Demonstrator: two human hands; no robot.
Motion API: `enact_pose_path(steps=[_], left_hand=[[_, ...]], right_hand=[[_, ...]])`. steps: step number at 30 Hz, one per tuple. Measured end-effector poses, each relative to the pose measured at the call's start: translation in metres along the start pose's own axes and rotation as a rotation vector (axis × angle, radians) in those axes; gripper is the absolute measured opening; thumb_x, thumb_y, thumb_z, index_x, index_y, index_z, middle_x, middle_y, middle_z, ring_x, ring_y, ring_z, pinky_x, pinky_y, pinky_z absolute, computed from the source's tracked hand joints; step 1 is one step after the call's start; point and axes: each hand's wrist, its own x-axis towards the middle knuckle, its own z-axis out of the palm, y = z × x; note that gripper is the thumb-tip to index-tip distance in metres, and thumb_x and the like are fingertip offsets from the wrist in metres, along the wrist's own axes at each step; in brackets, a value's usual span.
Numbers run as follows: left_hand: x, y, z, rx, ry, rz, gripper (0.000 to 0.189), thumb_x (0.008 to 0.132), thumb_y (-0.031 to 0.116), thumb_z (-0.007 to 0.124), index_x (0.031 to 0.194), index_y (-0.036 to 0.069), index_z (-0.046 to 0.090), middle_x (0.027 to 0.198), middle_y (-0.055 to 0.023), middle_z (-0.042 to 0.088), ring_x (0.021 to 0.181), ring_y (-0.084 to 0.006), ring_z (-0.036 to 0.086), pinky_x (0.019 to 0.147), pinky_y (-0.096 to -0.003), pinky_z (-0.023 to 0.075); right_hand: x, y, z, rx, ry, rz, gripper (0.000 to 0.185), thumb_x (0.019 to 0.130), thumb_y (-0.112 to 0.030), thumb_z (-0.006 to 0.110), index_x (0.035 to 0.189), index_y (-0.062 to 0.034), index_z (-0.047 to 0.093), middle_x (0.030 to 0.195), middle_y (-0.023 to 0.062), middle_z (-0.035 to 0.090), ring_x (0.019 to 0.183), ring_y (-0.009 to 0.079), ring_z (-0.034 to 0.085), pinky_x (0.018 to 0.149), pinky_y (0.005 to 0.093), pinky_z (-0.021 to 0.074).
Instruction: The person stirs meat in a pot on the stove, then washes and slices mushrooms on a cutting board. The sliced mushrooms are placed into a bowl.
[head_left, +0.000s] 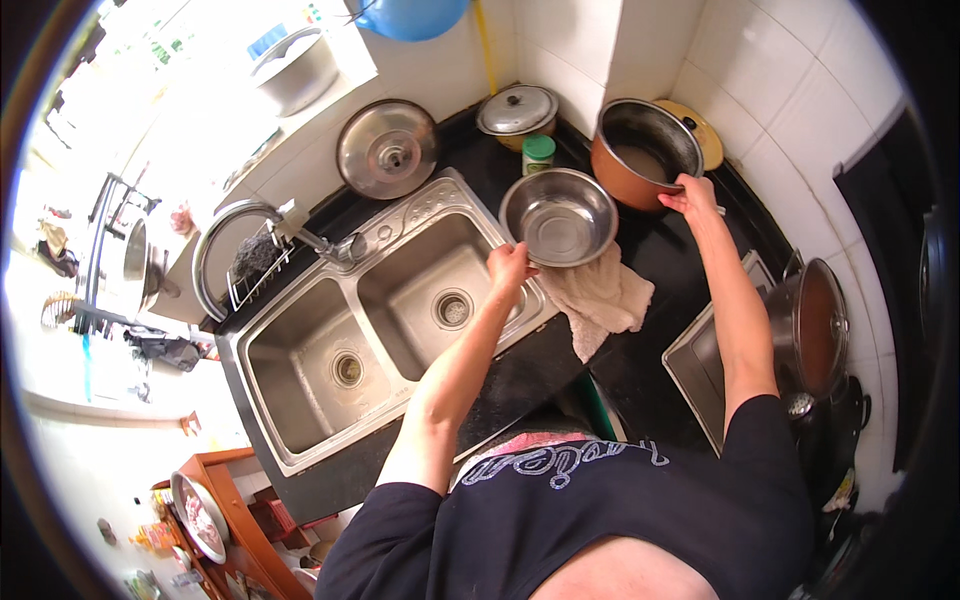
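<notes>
My left hand (511, 264) grips the near rim of a stainless steel bowl (556, 217), which is tilted a little beside the right basin. Under and in front of the bowl lies a crumpled beige cloth (619, 289). With its fingers at the rim, my right hand (691, 196) holds an orange-brown pot (626, 172) in the back corner. The pot's inside is dark, with a greyish bottom; whether it holds liquid I cannot tell. Both basins of the steel double sink (397, 386) lie to the left of the bowl.
Behind the bowl stand a green-lidded jar (538, 152) and a lidded pot (517, 112). A large pot lid (388, 148) leans on the wall behind the sink. The curved faucet (247, 206) arches over the left side. At right are a steel tray (694, 360) and a large pot (810, 330).
</notes>
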Motion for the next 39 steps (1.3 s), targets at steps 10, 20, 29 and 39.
enact_pose_path(steps=[10, 20, 29, 39], left_hand=[[-0.022, 0.026, -0.024, 0.475, 0.210, 0.333, 0.036, 0.085, 0.033, 0.063, 0.093, -0.002, 0.063, 0.075, -0.0101, 0.066, 0.066, -0.0163, 0.062, 0.064, -0.0320, 0.0481], [-0.038, 0.025, -0.032, 0.440, 0.116, 0.334, 0.025, 0.082, 0.022, 0.062, 0.090, -0.001, 0.065, 0.076, -0.0108, 0.066, 0.068, -0.0168, 0.062, 0.066, -0.0321, 0.0478], [-0.029, 0.006, -0.022, 0.271, 0.032, 0.146, 0.033, 0.085, 0.028, 0.062, 0.087, -0.005, 0.063, 0.075, -0.0084, 0.063, 0.063, -0.0167, 0.061, 0.058, -0.0297, 0.0490], [-0.020, 0.028, -0.014, -0.170, 0.159, -0.030, 0.012, 0.076, 0.008, 0.059, 0.073, -0.004, 0.059, 0.064, -0.0074, 0.058, 0.051, -0.0157, 0.057, 0.046, -0.0257, 0.0447]], right_hand=[[-0.037, -0.015, 0.000, -0.015, 0.006, -0.119, 0.019, 0.075, 0.001, 0.047, 0.086, 0.0166, 0.050, 0.075, 0.0239, 0.060, 0.057, 0.0324, 0.064, 0.049, 0.0391, 0.0586], [-0.017, -0.003, 0.007, 0.018, 0.067, -0.059, 0.017, 0.076, 0.000, 0.051, 0.084, 0.0149, 0.050, 0.078, 0.0240, 0.060, 0.058, 0.0340, 0.064, 0.050, 0.0377, 0.0591], [-0.030, 0.014, 0.010, 0.021, 0.066, -0.009, 0.026, 0.087, -0.017, 0.054, 0.095, 0.0078, 0.052, 0.075, 0.0198, 0.061, 0.056, 0.0278, 0.063, 0.049, 0.0348, 0.0566], [-0.146, 0.207, 0.027, -0.970, -0.357, -0.614, 0.046, 0.077, -0.022, 0.065, 0.121, -0.0077, 0.057, 0.125, 0.0193, 0.049, 0.118, 0.0348, 0.041, 0.099, 0.0428, 0.0318]])
